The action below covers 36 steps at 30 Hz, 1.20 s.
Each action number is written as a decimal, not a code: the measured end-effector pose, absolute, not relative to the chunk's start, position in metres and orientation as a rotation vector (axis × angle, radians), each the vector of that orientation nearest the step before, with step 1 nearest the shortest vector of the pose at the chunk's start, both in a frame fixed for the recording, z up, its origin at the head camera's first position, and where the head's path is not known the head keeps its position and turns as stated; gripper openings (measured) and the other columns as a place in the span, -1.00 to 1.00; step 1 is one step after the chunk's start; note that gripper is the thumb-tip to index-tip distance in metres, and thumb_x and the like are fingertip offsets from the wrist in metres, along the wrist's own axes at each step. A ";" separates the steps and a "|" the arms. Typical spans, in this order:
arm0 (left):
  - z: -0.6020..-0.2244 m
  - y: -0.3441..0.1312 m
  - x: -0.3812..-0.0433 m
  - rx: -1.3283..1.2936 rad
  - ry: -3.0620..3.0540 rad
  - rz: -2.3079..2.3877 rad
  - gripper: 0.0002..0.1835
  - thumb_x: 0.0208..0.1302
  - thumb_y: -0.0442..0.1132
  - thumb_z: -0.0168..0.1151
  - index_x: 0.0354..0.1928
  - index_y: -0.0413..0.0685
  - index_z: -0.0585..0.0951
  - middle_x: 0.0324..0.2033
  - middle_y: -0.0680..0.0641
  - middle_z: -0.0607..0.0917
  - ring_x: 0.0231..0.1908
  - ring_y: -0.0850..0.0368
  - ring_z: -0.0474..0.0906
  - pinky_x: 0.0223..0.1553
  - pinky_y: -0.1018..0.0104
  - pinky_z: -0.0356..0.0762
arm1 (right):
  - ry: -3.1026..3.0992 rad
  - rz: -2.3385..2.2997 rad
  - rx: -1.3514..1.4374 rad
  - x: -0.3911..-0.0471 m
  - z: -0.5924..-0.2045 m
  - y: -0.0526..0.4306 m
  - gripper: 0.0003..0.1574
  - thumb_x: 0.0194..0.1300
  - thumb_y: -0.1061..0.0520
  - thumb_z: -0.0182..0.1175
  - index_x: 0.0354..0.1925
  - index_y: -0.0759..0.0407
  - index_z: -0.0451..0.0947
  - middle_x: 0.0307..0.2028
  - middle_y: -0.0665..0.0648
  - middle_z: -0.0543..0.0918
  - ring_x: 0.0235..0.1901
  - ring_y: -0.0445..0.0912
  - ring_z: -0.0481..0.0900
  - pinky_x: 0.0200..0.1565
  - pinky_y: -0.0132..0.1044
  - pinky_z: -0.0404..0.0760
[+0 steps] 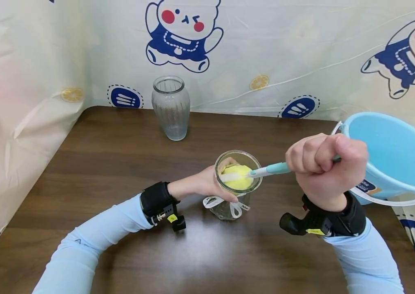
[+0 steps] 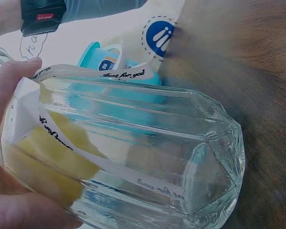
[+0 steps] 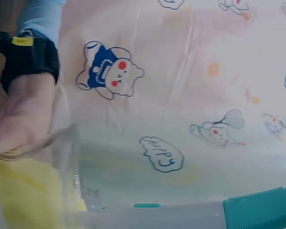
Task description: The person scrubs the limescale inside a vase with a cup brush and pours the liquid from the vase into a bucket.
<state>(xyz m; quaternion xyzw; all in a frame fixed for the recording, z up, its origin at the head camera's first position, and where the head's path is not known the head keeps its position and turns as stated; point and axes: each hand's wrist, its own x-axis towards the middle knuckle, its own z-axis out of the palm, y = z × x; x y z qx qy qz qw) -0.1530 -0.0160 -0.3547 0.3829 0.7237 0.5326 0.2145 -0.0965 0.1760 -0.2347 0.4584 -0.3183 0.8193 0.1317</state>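
My left hand (image 1: 207, 181) grips a clear glass vase (image 1: 227, 210) near its neck, its mouth facing up toward the head camera. A white ribbon printed "Just for you" (image 2: 124, 72) is tied round the vase, whose faceted base (image 2: 219, 157) shows in the left wrist view. My right hand (image 1: 326, 167) holds a sponge bottle brush by its white and teal handle (image 1: 277, 168), fingers curled round it. The brush's yellow sponge head (image 1: 237, 179) sits inside the vase's upper part; it shows yellow through the glass in both wrist views.
A second, ribbed glass vase (image 1: 172, 108) stands upright at the back of the brown wooden table (image 1: 119, 139). At the right is a light blue bucket (image 1: 409, 179) with a white handle. A patterned plastic sheet (image 1: 284, 45) hangs behind the table and along its sides.
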 end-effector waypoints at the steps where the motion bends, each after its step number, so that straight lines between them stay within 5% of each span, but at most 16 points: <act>1: -0.355 -0.016 -0.153 1.060 2.007 1.475 -0.24 -0.30 -0.36 0.51 0.01 -0.15 0.28 -0.05 -0.06 0.46 -0.10 0.18 0.39 -0.01 0.33 0.34 | -0.900 2.393 1.315 -0.096 -0.234 0.178 -0.51 0.19 0.16 -0.30 -0.81 0.10 -0.18 -0.81 -0.05 -0.06 -0.85 -0.23 -0.07 -0.76 -0.48 0.00; 13: -0.356 -0.016 -0.153 1.072 2.048 1.467 -0.17 -0.34 -0.34 0.53 0.05 -0.17 0.26 -0.06 -0.08 0.46 -0.05 0.15 0.38 0.05 0.30 0.31 | -0.666 2.517 1.252 -0.103 -0.215 0.198 -0.52 0.23 -0.01 -0.46 -0.78 0.00 -0.22 -0.78 -0.11 -0.10 -0.88 -0.27 -0.07 -0.76 -0.49 -0.03; 20: -0.358 -0.015 -0.154 1.066 1.971 1.521 -0.22 -0.32 -0.39 0.50 0.02 -0.18 0.28 -0.03 -0.09 0.45 -0.08 0.16 0.39 0.02 0.32 0.34 | -0.734 2.690 0.927 -0.109 -0.216 0.176 -0.53 0.21 0.13 -0.37 -0.80 0.07 -0.16 -0.85 -0.06 -0.04 -0.89 -0.23 -0.03 -0.80 -0.44 -0.03; 23: -0.359 -0.015 -0.154 1.083 1.945 1.544 -0.24 -0.32 -0.41 0.50 0.01 -0.19 0.29 -0.02 -0.09 0.45 -0.07 0.18 0.39 0.00 0.34 0.35 | -0.889 2.714 0.803 -0.113 -0.225 0.167 -0.50 0.28 0.18 -0.50 -0.81 0.09 -0.14 -0.86 -0.06 -0.02 -0.88 -0.24 -0.03 -0.80 -0.44 -0.06; 27: -0.359 -0.014 -0.155 1.113 1.944 1.544 -0.27 -0.32 -0.40 0.50 -0.03 -0.19 0.31 -0.03 -0.09 0.48 -0.01 0.17 0.38 0.08 0.21 0.31 | -1.093 2.756 0.714 -0.119 -0.238 0.161 -0.42 0.33 0.20 -0.66 -0.82 0.12 -0.08 -0.86 -0.04 -0.01 -0.88 -0.21 -0.01 -0.78 -0.42 -0.08; 36: -0.360 -0.014 -0.156 1.156 1.901 1.579 -0.28 -0.30 -0.44 0.48 -0.04 -0.24 0.29 -0.04 -0.15 0.47 -0.01 0.06 0.38 0.09 -0.03 0.28 | -1.313 2.757 0.595 -0.128 -0.257 0.148 -0.42 0.38 0.19 -0.52 -0.81 0.11 -0.06 -0.84 -0.01 -0.04 -0.87 -0.18 -0.08 -0.76 -0.37 -0.11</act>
